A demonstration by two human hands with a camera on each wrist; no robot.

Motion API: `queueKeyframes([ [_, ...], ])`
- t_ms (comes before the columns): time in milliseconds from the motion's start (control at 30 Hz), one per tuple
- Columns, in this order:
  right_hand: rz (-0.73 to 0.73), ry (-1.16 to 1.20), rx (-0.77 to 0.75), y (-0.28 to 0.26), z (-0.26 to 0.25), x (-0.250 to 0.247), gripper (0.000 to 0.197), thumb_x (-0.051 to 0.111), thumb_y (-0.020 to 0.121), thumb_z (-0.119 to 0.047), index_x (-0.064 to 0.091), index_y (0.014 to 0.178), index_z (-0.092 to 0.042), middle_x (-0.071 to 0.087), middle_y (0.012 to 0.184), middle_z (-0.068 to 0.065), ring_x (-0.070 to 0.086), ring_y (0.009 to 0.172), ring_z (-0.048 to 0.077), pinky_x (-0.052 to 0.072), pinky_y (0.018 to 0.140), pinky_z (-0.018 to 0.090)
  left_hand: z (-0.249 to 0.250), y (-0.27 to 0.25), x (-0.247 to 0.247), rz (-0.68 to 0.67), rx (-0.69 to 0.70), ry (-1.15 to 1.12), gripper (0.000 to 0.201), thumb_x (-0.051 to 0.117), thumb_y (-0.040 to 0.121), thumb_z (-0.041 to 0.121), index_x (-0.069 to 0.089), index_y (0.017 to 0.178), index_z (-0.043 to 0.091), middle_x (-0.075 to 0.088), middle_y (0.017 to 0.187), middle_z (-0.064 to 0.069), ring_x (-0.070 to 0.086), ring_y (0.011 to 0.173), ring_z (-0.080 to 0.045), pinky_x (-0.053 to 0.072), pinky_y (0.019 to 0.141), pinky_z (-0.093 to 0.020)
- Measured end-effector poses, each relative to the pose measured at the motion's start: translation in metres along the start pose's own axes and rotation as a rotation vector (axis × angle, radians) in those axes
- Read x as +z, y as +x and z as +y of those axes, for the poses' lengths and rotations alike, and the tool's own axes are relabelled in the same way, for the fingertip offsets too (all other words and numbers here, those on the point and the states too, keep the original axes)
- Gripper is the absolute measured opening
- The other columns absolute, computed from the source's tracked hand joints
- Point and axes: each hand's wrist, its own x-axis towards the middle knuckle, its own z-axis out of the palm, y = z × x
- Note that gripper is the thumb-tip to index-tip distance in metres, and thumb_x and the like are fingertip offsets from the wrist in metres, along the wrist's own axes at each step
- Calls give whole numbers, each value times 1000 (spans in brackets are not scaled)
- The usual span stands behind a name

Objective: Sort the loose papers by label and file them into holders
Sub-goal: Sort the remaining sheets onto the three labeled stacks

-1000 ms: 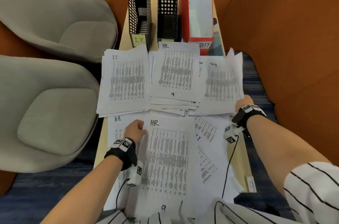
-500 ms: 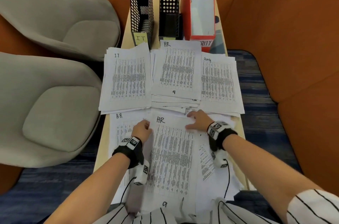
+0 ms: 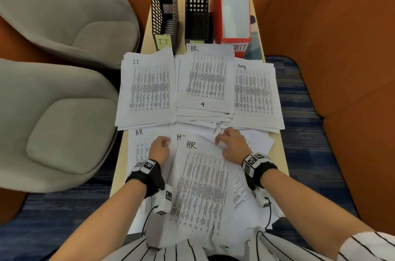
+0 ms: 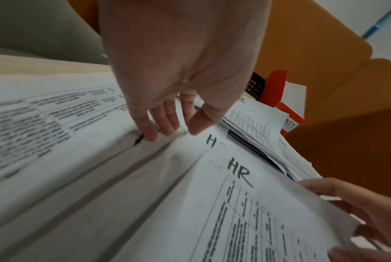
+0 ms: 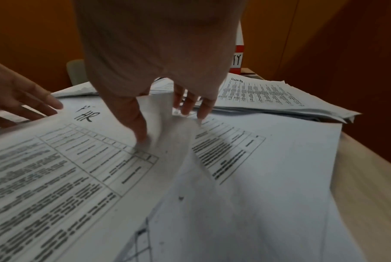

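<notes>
A loose sheet marked HR lies on top of the unsorted papers at the table's near end, its top edge bowed upward. My right hand pinches its top right corner between thumb and fingers. My left hand pinches the left edge of another HR sheet just beneath it. Beyond lie three sorted piles: IT, HR and Security. Behind them stand a black mesh IT holder, a black perforated holder and a red Security holder.
The narrow wooden table is nearly covered with paper. Two grey padded chairs stand close along its left side. Orange walls close in on the right and behind, over blue carpet.
My right hand left the Security pile, came back to the loose papers and took the HR sheet's top right corner. The sheet's top edge has risen. My left hand barely moved.
</notes>
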Motion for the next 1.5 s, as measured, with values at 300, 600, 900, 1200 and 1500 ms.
queueKeyframes([
  [300,68,-244,-399,-1,-25,6,37,67,80,-5,64,113,-19,59,112,13,62,87,32,54,74,42,-6,17,2,-26,62,302,30,54,82,-3,59,111,0,63,110,-15,59,102,-31,45,86,-31],
  [600,-76,-301,-287,13,-25,-18,62,60,88,-28,35,144,-28,31,146,7,40,126,26,37,104,40,-3,6,-2,90,154,107,5,55,89,11,54,85,13,59,83,-2,52,77,-20,37,72,-25],
  [900,-84,-135,-196,23,-35,-12,75,65,83,-38,27,147,-25,35,144,6,43,125,27,37,105,43,13,5,4,-34,102,-110,8,45,96,14,49,97,8,53,83,-5,47,76,-19,37,66,-29],
  [1200,2,138,-114,23,-39,-3,77,74,72,-47,38,139,-35,33,143,5,41,128,28,34,107,50,34,-6,5,-288,68,-270,6,58,93,14,55,89,19,62,77,2,58,71,-16,47,66,-25],
  [1500,38,144,-327,16,-47,-12,6,63,82,-18,65,86,-14,56,129,12,50,121,28,35,105,44,26,-7,4,-516,227,178,22,55,81,9,60,100,20,64,99,-3,58,91,-19,45,81,-34],
])
